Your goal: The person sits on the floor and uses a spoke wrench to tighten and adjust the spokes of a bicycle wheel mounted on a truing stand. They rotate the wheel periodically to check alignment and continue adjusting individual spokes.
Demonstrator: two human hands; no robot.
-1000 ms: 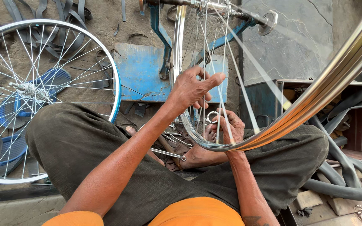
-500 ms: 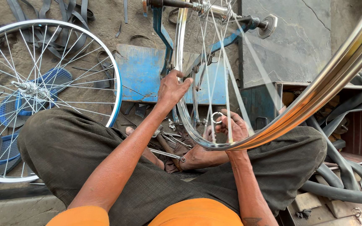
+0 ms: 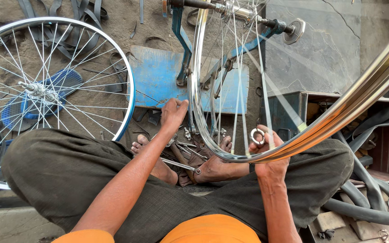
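A spoked bicycle wheel (image 3: 196,90) stands upright in a blue truing stand (image 3: 158,81) in front of my crossed legs. My left hand (image 3: 173,116) is low beside the wheel's left rim, fingers stretched out, holding nothing. My right hand (image 3: 269,155) is under the wheel's lower right rim. It pinches a small round metal spoke key (image 3: 257,136) against a spoke. My bare feet lie below the wheel among loose hand tools (image 3: 183,150).
A second spoked wheel (image 3: 128,90) with a blue-edged rim lies at the left on the dirt floor. A shiny chrome rim (image 3: 361,96) cuts across the right foreground. Black rubber tyres (image 3: 374,180) pile up at the right, behind a dark metal box (image 3: 289,112).
My left hand has slid down from high on the wheel's rim to its lower left side near the ground. The right hand stays at the spoke with the key.
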